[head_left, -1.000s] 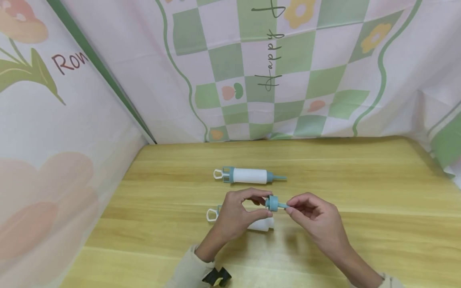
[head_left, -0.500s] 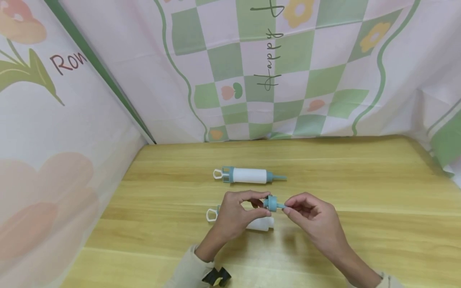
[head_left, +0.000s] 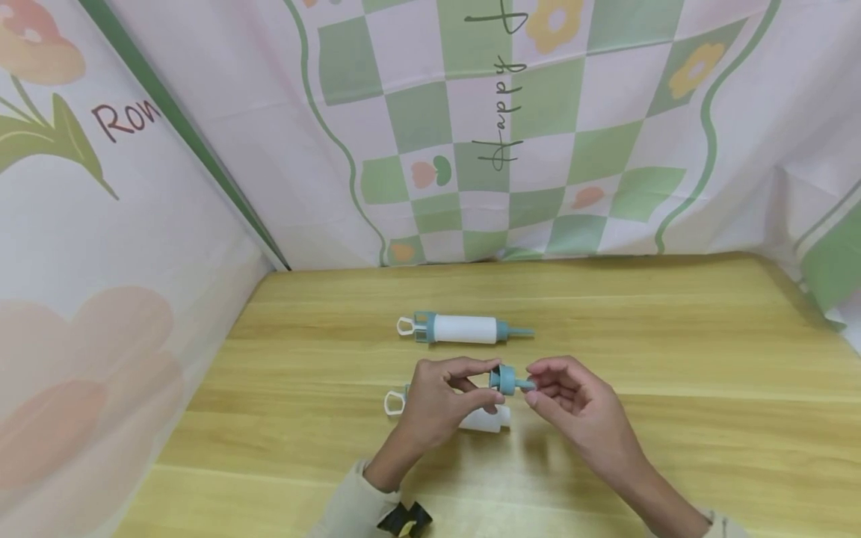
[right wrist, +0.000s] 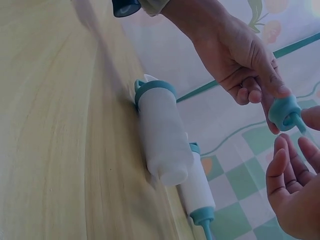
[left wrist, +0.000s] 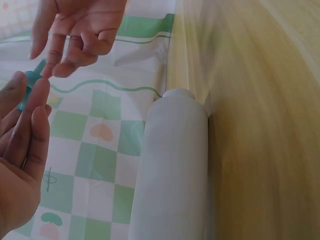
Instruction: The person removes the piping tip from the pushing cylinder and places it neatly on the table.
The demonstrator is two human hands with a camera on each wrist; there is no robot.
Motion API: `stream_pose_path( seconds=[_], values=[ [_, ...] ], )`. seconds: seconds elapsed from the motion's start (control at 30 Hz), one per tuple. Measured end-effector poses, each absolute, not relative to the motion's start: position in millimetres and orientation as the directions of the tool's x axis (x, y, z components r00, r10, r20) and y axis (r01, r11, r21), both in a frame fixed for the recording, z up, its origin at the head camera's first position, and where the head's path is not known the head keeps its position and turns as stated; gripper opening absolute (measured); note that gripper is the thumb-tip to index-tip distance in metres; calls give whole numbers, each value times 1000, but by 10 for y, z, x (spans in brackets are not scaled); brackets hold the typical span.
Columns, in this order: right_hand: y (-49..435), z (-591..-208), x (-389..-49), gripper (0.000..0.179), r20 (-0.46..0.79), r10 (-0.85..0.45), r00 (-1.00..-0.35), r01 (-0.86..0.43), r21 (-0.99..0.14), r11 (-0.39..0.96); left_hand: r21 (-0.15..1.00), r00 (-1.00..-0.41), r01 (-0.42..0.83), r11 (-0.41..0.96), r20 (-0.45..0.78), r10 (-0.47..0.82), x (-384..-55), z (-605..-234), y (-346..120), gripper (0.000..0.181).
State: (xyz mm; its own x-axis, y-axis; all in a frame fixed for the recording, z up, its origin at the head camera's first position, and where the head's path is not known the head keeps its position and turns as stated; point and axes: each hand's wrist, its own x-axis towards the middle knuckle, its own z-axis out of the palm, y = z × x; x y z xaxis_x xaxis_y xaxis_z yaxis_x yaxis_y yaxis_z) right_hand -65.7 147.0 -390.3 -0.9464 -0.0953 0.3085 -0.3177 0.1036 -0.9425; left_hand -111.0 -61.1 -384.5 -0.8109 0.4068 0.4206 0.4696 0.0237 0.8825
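Observation:
My left hand (head_left: 433, 403) pinches a teal nozzle cap (head_left: 506, 379) by its wide collar, between thumb and fingers, above the table. The spout points right, towards my right hand (head_left: 585, 403). In the right wrist view the right thumb and fingers stand apart around the spout of the cap (right wrist: 284, 111); whether a fingertip touches it I cannot tell. Under the left hand lies a white pump-style bottle (head_left: 486, 421) with a bare neck and a white loop handle (head_left: 394, 403), partly covered by that hand. The left wrist view shows the same white bottle (left wrist: 172, 165) large.
Farther back lies a similar white bottle (head_left: 466, 329) with teal end pieces and a thin teal spout (head_left: 521, 332). The wooden table (head_left: 706, 359) meets a printed cloth (head_left: 484, 164) at the back and another cloth (head_left: 134, 246) on the left.
My right thumb and fingers have loosened from the spout and spread apart. The cap has shifted slightly left with the left hand. Both bottles stay where they were.

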Motion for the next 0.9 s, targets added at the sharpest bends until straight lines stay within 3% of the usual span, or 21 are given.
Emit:
stream_pose_path(
  seconds=[0.9],
  values=[
    [1388,-3896,-659,24,286,-117,-951,-301,-943,142,904,-819,426,-11,391,419,-1087,-3862,-577,32]
  ],
)
